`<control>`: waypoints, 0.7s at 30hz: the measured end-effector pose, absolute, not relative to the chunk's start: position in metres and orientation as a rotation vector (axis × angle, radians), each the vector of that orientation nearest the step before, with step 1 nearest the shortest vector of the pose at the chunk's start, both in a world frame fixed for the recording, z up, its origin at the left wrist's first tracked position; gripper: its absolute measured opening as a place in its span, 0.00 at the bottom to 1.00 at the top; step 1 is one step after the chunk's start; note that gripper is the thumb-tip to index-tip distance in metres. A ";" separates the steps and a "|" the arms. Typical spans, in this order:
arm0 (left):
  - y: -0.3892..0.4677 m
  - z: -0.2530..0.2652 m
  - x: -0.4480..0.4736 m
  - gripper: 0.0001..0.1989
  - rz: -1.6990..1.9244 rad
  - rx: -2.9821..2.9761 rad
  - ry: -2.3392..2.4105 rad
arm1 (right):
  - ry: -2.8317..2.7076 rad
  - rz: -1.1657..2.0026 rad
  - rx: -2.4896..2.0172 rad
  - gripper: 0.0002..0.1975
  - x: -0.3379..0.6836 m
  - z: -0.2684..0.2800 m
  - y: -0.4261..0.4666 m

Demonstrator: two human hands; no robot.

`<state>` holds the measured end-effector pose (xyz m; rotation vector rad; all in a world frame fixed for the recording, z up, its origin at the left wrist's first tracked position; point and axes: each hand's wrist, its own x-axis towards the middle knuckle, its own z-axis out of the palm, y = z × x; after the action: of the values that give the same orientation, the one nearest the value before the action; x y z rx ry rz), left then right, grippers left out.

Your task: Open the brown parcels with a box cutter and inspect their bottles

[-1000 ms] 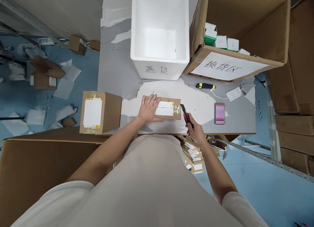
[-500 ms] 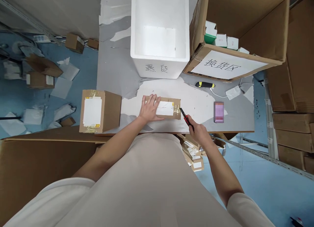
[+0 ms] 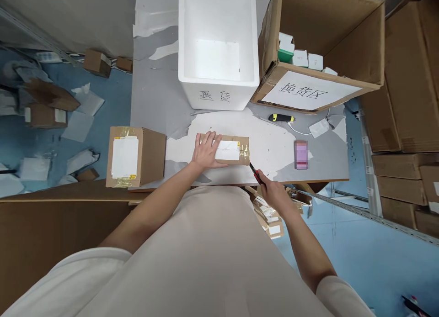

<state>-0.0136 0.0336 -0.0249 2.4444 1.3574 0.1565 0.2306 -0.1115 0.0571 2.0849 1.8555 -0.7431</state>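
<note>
A small cardboard box (image 3: 244, 158) with a white label and clear tape at its right end lies flat near the table's front edge. My left hand (image 3: 206, 151) rests on the box's left part, fingers spread, pressing on its top. In my right hand (image 3: 272, 189) is a red and black utility knife (image 3: 257, 174), gripped in closed fingers. Its dark blade tip is at the box's lower right corner; whether it cuts into the cardboard I cannot tell.
Behind the box stand a white foam bin (image 3: 219, 95) and a large carton (image 3: 322, 93) holding several small white boxes. A yellow-black cutter (image 3: 281, 118) and a phone (image 3: 301, 155) lie right. A bigger labelled box (image 3: 152, 155) stands left.
The knife has moved down along the box's right end, from the middle of that edge to the lower corner. My left hand stays on the box. The whole view has shifted slightly.
</note>
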 end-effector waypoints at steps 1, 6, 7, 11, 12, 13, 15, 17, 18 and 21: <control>0.034 -0.025 -0.014 0.54 0.161 2.441 1.356 | 1.859 -0.759 2.089 0.28 0.230 0.052 -0.116; 0.034 -0.025 -0.015 0.55 0.174 2.440 1.339 | 1.802 -0.834 2.243 0.29 0.228 0.032 -0.134; 0.034 -0.026 -0.015 0.55 0.171 2.444 1.336 | 1.785 -0.846 2.283 0.29 0.230 0.030 -0.136; 0.034 -0.028 -0.019 0.57 0.202 2.454 1.314 | 1.681 -0.916 2.547 0.30 0.245 0.024 -0.146; 0.033 -0.029 -0.020 0.56 0.232 2.449 1.305 | 1.640 -0.953 2.636 0.32 0.250 0.021 -0.147; 0.032 -0.030 -0.021 0.55 0.271 2.439 1.300 | 1.596 -1.011 2.724 0.36 0.255 0.017 -0.147; 0.028 -0.033 -0.026 0.50 0.369 2.395 1.334 | 1.515 -1.191 2.882 0.43 0.260 0.007 -0.144; 0.021 -0.036 -0.032 0.45 0.476 2.304 1.441 | 1.446 -1.451 2.996 0.41 0.259 -0.008 -0.135; 0.016 -0.038 -0.036 0.45 0.525 2.235 1.507 | 1.420 -1.594 3.033 0.37 0.257 -0.015 -0.129; 0.002 -0.046 -0.051 0.49 0.593 1.989 1.587 | 1.385 -1.945 3.096 0.28 0.245 -0.035 -0.110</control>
<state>-0.0514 0.0020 -0.0464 1.9891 1.5873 0.5935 0.2447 -0.1100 -0.0355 3.0958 1.3846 -1.9446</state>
